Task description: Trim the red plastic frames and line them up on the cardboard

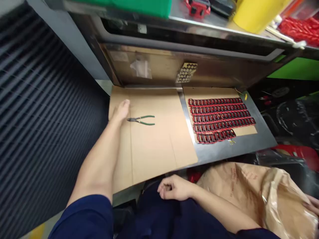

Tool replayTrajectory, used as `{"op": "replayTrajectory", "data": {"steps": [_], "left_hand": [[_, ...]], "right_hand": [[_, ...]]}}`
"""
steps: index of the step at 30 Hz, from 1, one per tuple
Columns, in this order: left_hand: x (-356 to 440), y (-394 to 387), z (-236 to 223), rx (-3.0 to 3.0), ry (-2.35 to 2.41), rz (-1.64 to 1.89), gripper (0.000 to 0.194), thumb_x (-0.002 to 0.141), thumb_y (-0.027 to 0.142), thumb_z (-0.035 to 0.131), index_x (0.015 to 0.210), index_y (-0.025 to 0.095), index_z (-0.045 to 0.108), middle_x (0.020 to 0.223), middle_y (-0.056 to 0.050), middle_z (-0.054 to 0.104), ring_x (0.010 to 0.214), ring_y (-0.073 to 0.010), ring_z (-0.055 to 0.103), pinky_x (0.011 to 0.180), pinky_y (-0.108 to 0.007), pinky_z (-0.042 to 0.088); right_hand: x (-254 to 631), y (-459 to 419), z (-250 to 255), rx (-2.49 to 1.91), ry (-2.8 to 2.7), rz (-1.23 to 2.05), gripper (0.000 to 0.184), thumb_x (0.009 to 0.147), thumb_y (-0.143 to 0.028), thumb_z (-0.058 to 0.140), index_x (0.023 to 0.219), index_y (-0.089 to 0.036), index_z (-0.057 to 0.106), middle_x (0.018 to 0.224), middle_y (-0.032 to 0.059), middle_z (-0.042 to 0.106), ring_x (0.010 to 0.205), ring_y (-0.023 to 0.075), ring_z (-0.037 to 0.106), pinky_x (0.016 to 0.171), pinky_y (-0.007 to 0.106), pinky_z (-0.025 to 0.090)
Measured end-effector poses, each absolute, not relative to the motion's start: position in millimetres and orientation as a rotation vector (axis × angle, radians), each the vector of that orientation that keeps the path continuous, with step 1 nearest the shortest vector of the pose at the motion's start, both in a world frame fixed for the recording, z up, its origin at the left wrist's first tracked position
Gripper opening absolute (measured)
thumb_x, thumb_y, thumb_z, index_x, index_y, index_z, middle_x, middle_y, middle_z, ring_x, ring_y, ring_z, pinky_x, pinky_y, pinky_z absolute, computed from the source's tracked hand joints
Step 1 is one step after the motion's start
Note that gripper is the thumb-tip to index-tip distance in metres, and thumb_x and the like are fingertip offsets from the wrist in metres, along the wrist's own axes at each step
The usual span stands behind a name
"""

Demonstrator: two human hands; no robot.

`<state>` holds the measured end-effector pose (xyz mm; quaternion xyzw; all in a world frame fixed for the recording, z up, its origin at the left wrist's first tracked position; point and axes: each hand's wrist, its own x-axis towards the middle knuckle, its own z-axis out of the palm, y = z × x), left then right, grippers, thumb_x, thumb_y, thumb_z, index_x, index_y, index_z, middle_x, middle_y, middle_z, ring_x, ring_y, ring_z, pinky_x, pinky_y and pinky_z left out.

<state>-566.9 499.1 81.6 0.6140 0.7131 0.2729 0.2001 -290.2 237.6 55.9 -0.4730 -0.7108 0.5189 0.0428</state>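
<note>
My left hand [121, 110] reaches out over a flat cardboard sheet [152, 146], fingers stretched flat on it, its fingertips right beside the nose of green-handled pliers [141, 120] lying on the sheet. My right hand [172, 188] rests on my dark blue lap below the table edge, fingers loosely curled with nothing seen in them. To the right, rows of small red and black parts [219, 119] lie packed on a second cardboard piece [246, 130].
A metal table edge [224, 149] runs under the cardboard. A brown paper bag [261, 196] sits at my right. A dark ribbed panel [37, 116] fills the left. The shelf above holds a green box [139, 6], a yellow container [254, 13] and red parts [299, 28].
</note>
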Motion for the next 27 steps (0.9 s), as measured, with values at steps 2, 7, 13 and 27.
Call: {"op": "replayTrajectory", "data": {"steps": [2, 7, 13, 27], "left_hand": [[-547, 442, 76, 1.751, 2.008, 0.779, 0.056, 0.097, 0.042, 0.029, 0.137, 0.013, 0.055, 0.143, -0.012, 0.058, 0.137, -0.0272, 0.049, 0.118, -0.045, 0.035], [-504, 314, 34, 1.884, 2.177, 0.384, 0.064, 0.085, 0.059, 0.052, 0.135, 0.021, 0.058, 0.159, -0.010, 0.039, 0.152, -0.0453, 0.007, 0.114, -0.076, -0.008], [-527, 326, -9, 1.927, 2.227, 0.163, 0.071, 0.088, 0.057, 0.041, 0.148, 0.019, 0.045, 0.165, -0.012, 0.026, 0.154, -0.0379, 0.007, 0.120, -0.066, -0.001], [-525, 334, -24, 1.694, 2.448, 0.693, 0.055, 0.088, 0.049, 0.053, 0.129, 0.013, 0.059, 0.148, -0.020, 0.049, 0.137, -0.0390, 0.041, 0.115, -0.055, 0.030]], "right_hand": [[-255, 188, 15, -1.596, -2.100, 1.661, 0.004, 0.080, -0.020, 0.075, 0.077, -0.017, 0.073, 0.066, -0.0047, 0.070, 0.058, 0.0107, 0.065, 0.058, 0.020, 0.052], [-190, 130, -59, -1.900, -1.937, 1.508, 0.020, 0.097, -0.030, 0.061, 0.087, -0.013, 0.065, 0.075, -0.0005, 0.067, 0.063, 0.0114, 0.064, 0.062, 0.026, 0.055], [-193, 154, -1, -1.778, -2.002, 0.936, 0.022, 0.094, -0.031, 0.053, 0.105, -0.021, 0.068, 0.110, 0.0100, 0.069, 0.109, 0.0243, 0.063, 0.095, 0.037, 0.053], [-369, 459, 39, -1.798, -2.334, 0.479, 0.038, 0.085, -0.039, 0.066, 0.103, -0.006, 0.071, 0.110, 0.0231, 0.069, 0.108, 0.0290, 0.065, 0.091, 0.036, 0.047]]}}
